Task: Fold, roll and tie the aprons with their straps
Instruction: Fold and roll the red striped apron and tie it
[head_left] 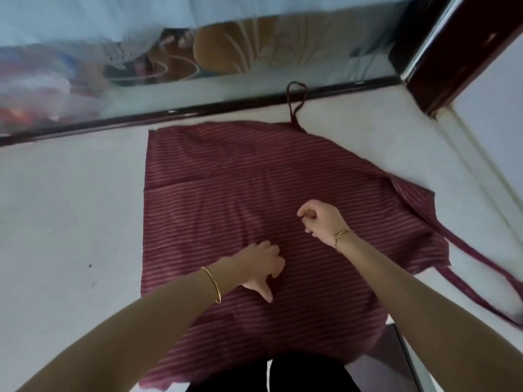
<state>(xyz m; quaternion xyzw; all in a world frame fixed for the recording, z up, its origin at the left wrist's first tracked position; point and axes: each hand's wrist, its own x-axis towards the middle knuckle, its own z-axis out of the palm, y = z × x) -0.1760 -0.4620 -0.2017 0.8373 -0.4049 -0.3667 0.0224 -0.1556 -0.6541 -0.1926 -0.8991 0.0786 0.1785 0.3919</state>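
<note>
Left hand (261, 267) rests on the striped maroon apron (215, 176), fingers curled under, thumb out, gripping nothing. Right hand (322, 219), at its 1 o'clock, is curled; any pinch cannot be confirmed. Apron lies spread on the white surface (70, 207), neck loop (295, 94) at 12 o'clock, waist strap (481, 267) at 4 o'clock.

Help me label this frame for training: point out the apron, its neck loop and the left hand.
apron (226, 179), head view, flat striped middle.
neck loop (292, 116), head view, stem below the loop.
left hand (260, 263), head view, back of hand.
</note>
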